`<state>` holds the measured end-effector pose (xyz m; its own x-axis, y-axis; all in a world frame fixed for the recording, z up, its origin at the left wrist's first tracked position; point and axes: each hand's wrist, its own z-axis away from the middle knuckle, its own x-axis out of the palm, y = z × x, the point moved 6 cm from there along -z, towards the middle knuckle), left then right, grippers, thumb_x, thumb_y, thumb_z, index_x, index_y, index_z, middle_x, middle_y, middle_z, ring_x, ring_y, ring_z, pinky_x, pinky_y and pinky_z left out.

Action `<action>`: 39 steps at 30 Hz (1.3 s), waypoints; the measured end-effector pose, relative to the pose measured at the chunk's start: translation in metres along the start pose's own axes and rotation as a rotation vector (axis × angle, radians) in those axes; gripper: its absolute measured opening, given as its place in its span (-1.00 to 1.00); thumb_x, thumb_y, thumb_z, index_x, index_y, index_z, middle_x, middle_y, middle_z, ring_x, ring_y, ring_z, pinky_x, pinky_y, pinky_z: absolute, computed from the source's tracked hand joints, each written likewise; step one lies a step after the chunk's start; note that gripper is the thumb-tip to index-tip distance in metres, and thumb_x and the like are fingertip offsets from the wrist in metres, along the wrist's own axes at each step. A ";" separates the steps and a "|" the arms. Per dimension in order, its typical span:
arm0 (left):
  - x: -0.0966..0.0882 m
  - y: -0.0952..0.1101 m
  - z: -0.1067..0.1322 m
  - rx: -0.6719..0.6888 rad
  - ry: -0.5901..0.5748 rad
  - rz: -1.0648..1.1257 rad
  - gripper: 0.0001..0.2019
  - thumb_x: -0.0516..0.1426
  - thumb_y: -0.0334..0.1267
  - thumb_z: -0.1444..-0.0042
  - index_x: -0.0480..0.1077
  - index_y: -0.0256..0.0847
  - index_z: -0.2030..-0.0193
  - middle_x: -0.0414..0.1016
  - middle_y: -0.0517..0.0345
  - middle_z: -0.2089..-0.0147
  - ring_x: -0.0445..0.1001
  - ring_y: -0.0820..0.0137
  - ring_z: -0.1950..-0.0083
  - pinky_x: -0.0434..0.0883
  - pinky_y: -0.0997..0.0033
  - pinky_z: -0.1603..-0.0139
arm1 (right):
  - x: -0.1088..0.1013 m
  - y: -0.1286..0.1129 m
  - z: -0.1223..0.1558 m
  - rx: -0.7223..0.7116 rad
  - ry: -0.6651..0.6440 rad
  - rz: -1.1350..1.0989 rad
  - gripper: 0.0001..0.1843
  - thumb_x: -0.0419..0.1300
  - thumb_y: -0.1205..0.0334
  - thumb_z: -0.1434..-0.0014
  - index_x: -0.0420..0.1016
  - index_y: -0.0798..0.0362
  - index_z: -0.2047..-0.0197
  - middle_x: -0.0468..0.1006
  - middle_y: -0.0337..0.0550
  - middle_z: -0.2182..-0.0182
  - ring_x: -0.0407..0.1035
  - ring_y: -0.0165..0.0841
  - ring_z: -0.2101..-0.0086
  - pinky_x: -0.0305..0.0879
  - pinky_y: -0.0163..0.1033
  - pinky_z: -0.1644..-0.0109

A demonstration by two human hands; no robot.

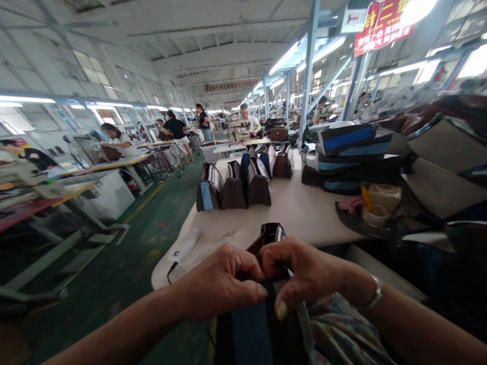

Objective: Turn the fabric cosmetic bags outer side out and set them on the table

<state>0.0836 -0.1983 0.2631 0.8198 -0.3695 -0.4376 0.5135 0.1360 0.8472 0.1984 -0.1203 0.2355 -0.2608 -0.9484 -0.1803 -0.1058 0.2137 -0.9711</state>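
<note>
Right in front of me is a dark bag with a blue stripe down its side, its far end resting at the table's near edge. My left hand pinches the upper edge of the bag, thumb on the near face and fingers curled over. Close beside it, my right hand grips the same edge, thumb pointing down along the dark panel. The two thumbs are a short gap apart. The bag's lower part runs out of the picture, and the fingers' far sides are hidden.
Several dark bags stand upright on the pale table. Stacked bag pieces with blue stripes lie at the right. A small tub with a yellow-handled brush is near them. A white device sits at the left edge. Co-workers sit at sewing machines beyond.
</note>
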 end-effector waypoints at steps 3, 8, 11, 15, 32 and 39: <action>0.003 -0.003 -0.004 -0.042 0.029 0.034 -0.91 0.17 -0.29 0.03 0.43 -0.28 0.40 0.24 0.31 0.50 0.13 0.50 0.46 0.07 0.45 0.47 | 0.003 0.004 0.001 0.033 -0.039 -0.090 -0.56 0.50 0.02 0.04 0.41 0.15 0.38 0.32 -0.35 0.52 0.08 -0.52 0.49 -0.05 -0.37 0.48; 0.003 -0.010 -0.010 -0.050 0.072 0.039 -0.91 0.16 -0.31 0.06 0.45 -0.28 0.40 0.27 0.30 0.49 0.15 0.50 0.46 0.06 0.45 0.47 | 0.003 0.012 0.002 0.044 -0.008 -0.103 -0.67 0.42 0.09 -0.05 0.44 0.17 0.38 0.31 -0.35 0.53 0.08 -0.52 0.51 -0.03 -0.36 0.47; 0.003 -0.010 -0.010 -0.053 0.060 0.051 -0.89 0.16 -0.29 0.04 0.46 -0.29 0.39 0.24 0.31 0.51 0.11 0.51 0.48 0.03 0.44 0.48 | 0.000 0.016 0.004 0.031 0.041 -0.082 -0.80 0.34 0.20 -0.08 0.46 0.15 0.36 0.32 -0.33 0.50 0.11 -0.50 0.47 0.01 -0.35 0.43; 0.001 -0.006 -0.010 -0.048 0.041 0.040 -0.86 0.15 -0.25 0.00 0.46 -0.29 0.38 0.23 0.31 0.52 0.10 0.51 0.49 0.03 0.43 0.48 | -0.002 0.012 0.006 0.015 0.079 -0.068 -0.77 0.33 0.15 -0.08 0.47 0.13 0.28 0.38 -0.29 0.41 0.18 -0.45 0.39 0.09 -0.34 0.36; 0.003 -0.010 -0.014 -0.078 -0.023 0.091 -0.83 0.13 -0.21 -0.09 0.42 -0.29 0.37 0.19 0.32 0.52 0.07 0.53 0.50 -0.01 0.46 0.50 | 0.001 0.008 0.007 0.021 0.145 -0.067 -0.68 0.37 0.07 -0.02 0.41 0.13 0.39 0.31 -0.32 0.47 0.14 -0.47 0.42 0.04 -0.34 0.38; 0.003 -0.013 -0.013 -0.068 -0.020 0.130 -0.82 0.14 -0.20 -0.09 0.41 -0.30 0.37 0.17 0.33 0.52 0.06 0.53 0.49 -0.01 0.45 0.49 | 0.005 0.017 0.005 0.002 -0.022 -0.254 -0.66 0.36 0.05 -0.13 0.40 0.16 0.31 0.25 -0.36 0.49 0.05 -0.52 0.48 -0.04 -0.38 0.45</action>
<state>0.0824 -0.1890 0.2473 0.8755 -0.3631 -0.3187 0.4199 0.2455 0.8737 0.2000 -0.1226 0.2172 -0.2048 -0.9766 0.0663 -0.1635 -0.0326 -0.9860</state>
